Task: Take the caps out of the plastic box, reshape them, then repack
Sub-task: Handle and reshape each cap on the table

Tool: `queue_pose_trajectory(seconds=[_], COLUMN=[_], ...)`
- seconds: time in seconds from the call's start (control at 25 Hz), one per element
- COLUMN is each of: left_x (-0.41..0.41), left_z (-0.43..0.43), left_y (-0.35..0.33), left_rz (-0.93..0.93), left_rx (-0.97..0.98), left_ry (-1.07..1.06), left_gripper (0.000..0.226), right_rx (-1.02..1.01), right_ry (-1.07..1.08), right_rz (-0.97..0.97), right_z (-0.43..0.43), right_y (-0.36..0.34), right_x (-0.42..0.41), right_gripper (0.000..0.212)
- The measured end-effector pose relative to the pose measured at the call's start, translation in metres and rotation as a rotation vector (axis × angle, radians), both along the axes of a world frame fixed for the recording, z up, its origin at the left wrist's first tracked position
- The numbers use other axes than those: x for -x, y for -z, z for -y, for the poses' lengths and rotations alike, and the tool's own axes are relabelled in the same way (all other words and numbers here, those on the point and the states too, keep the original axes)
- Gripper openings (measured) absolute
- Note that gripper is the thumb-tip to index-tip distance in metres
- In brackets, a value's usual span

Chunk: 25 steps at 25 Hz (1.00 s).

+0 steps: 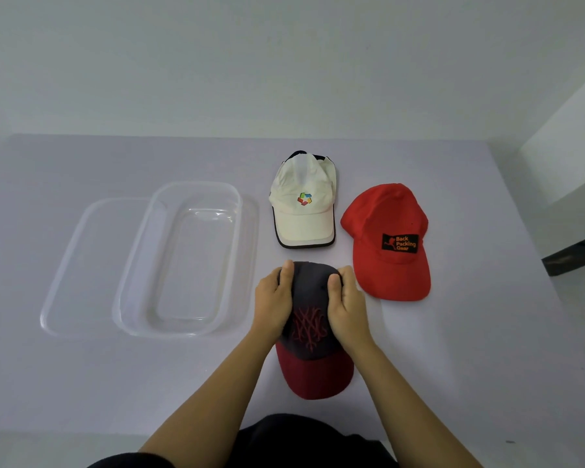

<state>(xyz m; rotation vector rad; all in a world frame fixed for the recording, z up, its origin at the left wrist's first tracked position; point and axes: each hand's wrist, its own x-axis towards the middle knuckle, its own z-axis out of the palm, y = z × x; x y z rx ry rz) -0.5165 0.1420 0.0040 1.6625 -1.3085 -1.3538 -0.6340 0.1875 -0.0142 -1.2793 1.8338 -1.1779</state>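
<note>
Cap (313,336) with dark crown, red stitching and red brim lay on the pale grey table (487,332) below a plain white wall (284,62), brim toward the person. The left hand (273,304) and right hand (348,307) each gripped a side of its crown, thumbs on top. Beyond lay a white cap (303,201) and, to its right, a red cap (390,241). A clear plastic box (132,265) stood to the left, partly over its lid (81,265).

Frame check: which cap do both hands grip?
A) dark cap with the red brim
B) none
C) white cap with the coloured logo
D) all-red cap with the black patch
A: the left hand and right hand grip the crown of the dark cap with the red brim; the white cap and red cap lie untouched.
</note>
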Motion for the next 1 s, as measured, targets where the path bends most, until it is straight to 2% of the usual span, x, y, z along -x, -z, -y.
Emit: queue_pose_trajectory(seconds=[0.12,0.24,0.32,0.44,0.6,0.64,0.72,0.84,1.0], left_x=[-0.005,-0.013,-0.015,-0.01,0.008,0.011,0.014,0.009,0.005], left_z=[0.006,0.021,0.023,0.017,0.002,-0.002,-0.005,0.005,0.014], left_y=[-0.007,-0.019,-0.018,-0.018,-0.043,-0.049,-0.053,-0.05,-0.049], left_rz=[-0.052,0.052,0.0,-0.103,0.098,0.12,0.103,-0.13,-0.536], left_rx=[-0.033,-0.053,-0.115,-0.201,0.03,0.102,0.183,0.06,-0.256], left_ry=[-0.068,0.061,0.061,-0.053,-0.15,-0.151,-0.151,-0.078,-0.02], left_gripper=[0.052,0.049,0.05,0.053,0.052,0.052,0.053,0.053,0.055], right_rx=[-0.011,-0.077,-0.089,-0.17,-0.18,-0.161,-0.149,-0.247,-0.336], right_ry=[0.013,0.062,0.082,0.037,0.051,0.1,0.255,0.394,0.321], right_rz=[0.052,0.207,0.265,0.242,0.056,0.097,0.347,0.648,0.903], right_z=[-0.005,-0.005,0.001,0.012,0.02,0.02,0.02,0.021,0.024], right_y=[-0.002,-0.006,-0.011,-0.023,-0.035,-0.039,-0.042,-0.05,-0.058], right_x=[-0.003,-0.004,-0.002,0.006,0.012,0.01,0.005,0.006,0.007], right_gripper=[0.027,0.034,0.038,0.043,0.042,0.044,0.048,0.043,0.048])
